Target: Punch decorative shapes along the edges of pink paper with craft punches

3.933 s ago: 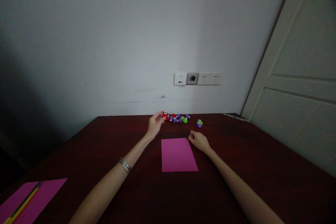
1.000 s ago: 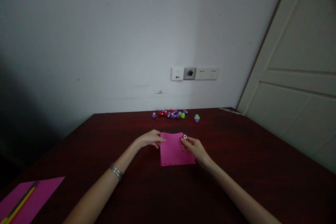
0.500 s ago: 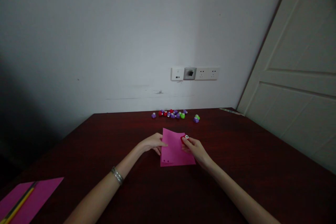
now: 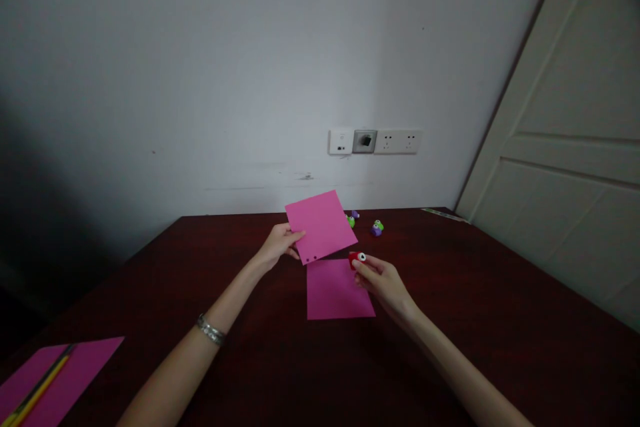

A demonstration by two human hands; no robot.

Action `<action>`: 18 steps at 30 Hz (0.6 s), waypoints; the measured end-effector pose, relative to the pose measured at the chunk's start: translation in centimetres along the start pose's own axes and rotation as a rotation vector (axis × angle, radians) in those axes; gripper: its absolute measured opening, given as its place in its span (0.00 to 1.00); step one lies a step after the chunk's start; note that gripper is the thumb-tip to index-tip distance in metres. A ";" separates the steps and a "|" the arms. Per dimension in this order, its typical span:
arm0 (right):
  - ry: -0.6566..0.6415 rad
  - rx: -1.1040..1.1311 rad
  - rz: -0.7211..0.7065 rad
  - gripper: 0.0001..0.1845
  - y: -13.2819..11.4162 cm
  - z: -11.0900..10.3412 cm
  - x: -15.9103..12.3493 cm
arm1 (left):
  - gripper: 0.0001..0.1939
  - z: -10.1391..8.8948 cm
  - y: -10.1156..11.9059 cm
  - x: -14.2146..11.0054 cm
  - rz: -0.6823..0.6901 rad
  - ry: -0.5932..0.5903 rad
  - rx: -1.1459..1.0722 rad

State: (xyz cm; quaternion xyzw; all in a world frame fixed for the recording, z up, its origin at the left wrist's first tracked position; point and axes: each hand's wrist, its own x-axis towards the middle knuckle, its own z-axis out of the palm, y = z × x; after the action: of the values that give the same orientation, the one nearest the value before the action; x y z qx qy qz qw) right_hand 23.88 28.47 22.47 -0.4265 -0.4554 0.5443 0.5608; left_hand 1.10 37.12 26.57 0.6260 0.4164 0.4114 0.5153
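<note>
- Lifting the marked pink sheet (image 4: 321, 223), the left hand (image 4: 276, 243) pinches its edge, newly exposing the lower sheet (image 4: 334, 295).
- The right hand (image 4: 390, 283) pinches a red figure (image 4: 353, 259).

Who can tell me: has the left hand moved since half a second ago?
Yes: the left hand has moved up the picture and slightly left, nearer the table's far edge.

One paper (image 4: 321, 223) is showing pink with two dark dots (image 4: 308, 260), one toy (image 4: 355, 261) is showing red and white, and the table (image 4: 450, 267) is looking dark reddish-brown.
</note>
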 end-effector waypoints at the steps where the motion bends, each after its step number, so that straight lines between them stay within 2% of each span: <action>1: -0.006 -0.004 0.003 0.21 0.0 0.2 -0.1 | 0.15 0.0 0.3 -0.1 0.006 0.006 -0.027; 7: -0.040 0.043 0.035 0.22 0.5 1.0 -0.6 | 0.15 1.1 1.3 -0.8 0.033 -0.004 -0.087; 12: -0.070 -0.007 -0.005 0.22 0.9 1.3 -0.7 | 0.16 2.1 1.4 -1.3 0.059 -0.051 -0.059; 18: -0.057 0.016 0.016 0.22 0.7 1.9 -1.0 | 0.17 2.7 1.5 -1.6 0.108 -0.092 -0.054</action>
State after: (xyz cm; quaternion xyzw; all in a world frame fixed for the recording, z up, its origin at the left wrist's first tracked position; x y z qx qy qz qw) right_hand 21.86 27.49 22.13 -0.4099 -0.4632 0.5643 0.5467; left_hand 3.34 34.63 27.61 0.6516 0.3464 0.4205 0.5278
